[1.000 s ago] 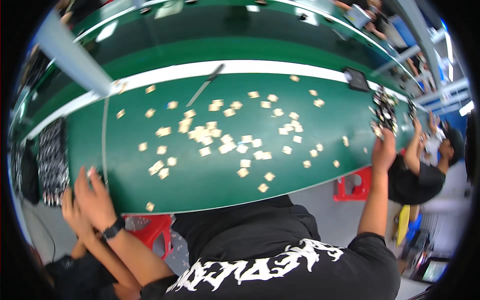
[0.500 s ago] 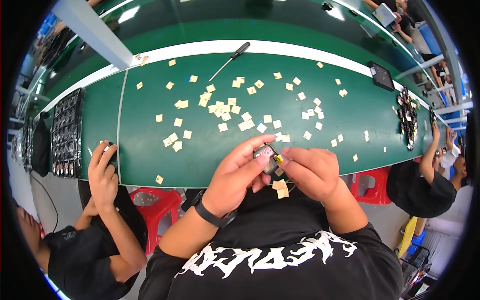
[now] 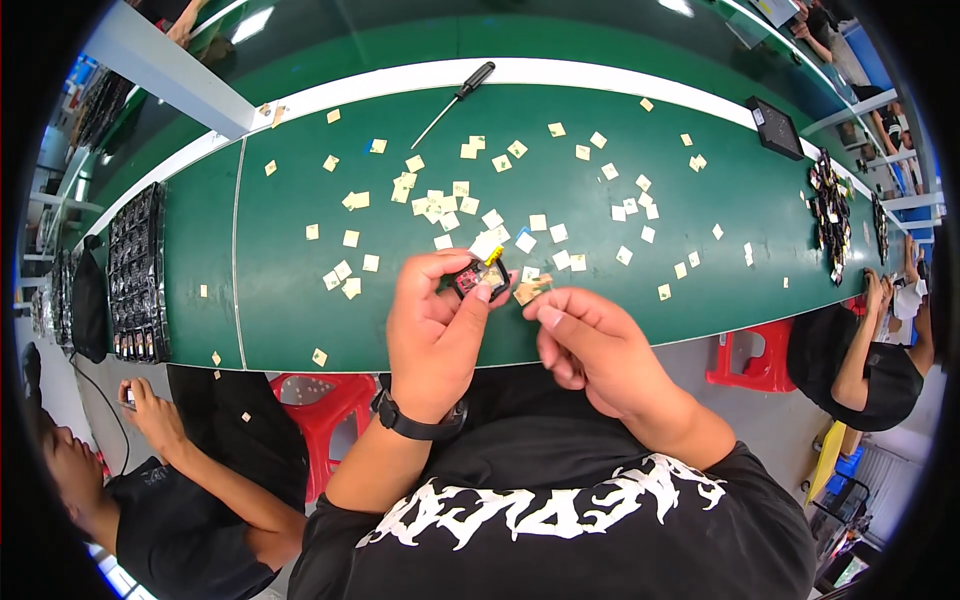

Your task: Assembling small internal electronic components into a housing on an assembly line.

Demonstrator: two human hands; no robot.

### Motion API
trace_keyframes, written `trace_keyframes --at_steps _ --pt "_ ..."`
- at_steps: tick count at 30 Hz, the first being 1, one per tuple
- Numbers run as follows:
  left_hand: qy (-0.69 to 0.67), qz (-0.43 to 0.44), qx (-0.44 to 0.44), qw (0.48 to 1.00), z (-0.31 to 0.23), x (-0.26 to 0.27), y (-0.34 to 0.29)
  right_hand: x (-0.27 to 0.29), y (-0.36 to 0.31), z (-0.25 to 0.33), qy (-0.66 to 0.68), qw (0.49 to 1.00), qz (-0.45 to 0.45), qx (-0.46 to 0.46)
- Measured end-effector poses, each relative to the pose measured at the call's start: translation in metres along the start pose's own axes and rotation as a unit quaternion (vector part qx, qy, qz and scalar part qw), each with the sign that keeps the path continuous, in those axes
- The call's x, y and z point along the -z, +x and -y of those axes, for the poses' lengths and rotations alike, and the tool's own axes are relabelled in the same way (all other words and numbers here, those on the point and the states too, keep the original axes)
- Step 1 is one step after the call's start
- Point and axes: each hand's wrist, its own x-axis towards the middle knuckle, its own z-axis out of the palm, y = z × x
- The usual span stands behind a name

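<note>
My left hand [image 3: 430,345] is closed around a small black rounded-square device housing [image 3: 463,282], above the near edge of the green table. Its upturned side shows red and pale parts inside, and a yellow tab [image 3: 494,256] sticks up at its far edge. Just to its right, my right hand [image 3: 600,345] pinches a small pale-yellow piece [image 3: 533,291], which looks like several thin squares together. That piece is close beside the housing; whether they touch I cannot tell. Many pale-yellow squares [image 3: 435,207] lie scattered beyond my hands on the table.
A black-handled screwdriver [image 3: 462,92] rests at the table's far edge. At right are a black tray [image 3: 774,128] and a heap of dark parts [image 3: 832,215]. Black trays [image 3: 137,270] stand at left. Co-workers sit on both sides, near red stools [image 3: 322,392].
My hands have moved apart; the right one now pinches the pale-yellow piece at the housing's right side. The housing has shifted left and turned. The left co-worker's hand has dropped below the table edge.
</note>
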Motion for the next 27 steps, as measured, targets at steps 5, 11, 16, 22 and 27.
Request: trace_keyframes --at_steps 5,11,16,22,27 --pt "0.042 -0.034 -0.073 0.996 0.009 0.002 -0.003 -0.01 0.011 -0.011 0.079 0.996 0.019 0.041" --pt "0.02 -0.054 -0.093 0.994 0.011 0.003 -0.006 -0.016 0.018 -0.014 0.091 0.993 0.076 0.028" --pt "0.042 -0.013 -0.12 0.992 0.01 0.006 -0.009 -0.02 0.023 -0.013 0.108 0.992 0.054 0.03" --pt "0.095 0.013 -0.103 0.99 0.011 0.009 -0.011 -0.026 0.022 -0.017 0.123 0.99 0.01 0.064" --pt "0.072 -0.006 -0.066 0.995 0.005 0.004 -0.01 -0.031 0.023 -0.026 0.074 0.991 -0.022 0.11"
